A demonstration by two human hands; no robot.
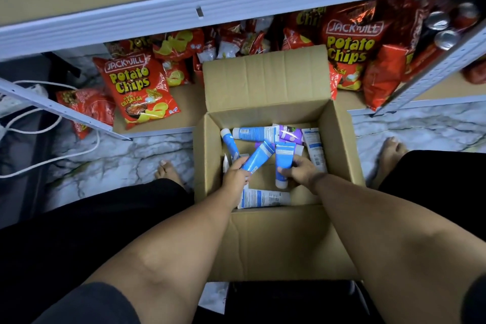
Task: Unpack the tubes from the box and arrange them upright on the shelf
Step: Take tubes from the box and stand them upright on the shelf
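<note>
Both hands were in the corrugated cardboard box [339, 144], left hand [236, 179] and right hand [302, 171] each curled round a glossy blue plastic tube [259, 156], more tubes [313, 147] lying flat beyond the fingertips.

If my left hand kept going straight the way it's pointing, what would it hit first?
Probably the blue tube lying along the box's left side, just beyond the left hand; depth is hard to judge from above.

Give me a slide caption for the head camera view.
Both hands grip blue tubes: left hand, right hand, inside the open cardboard box.
</note>
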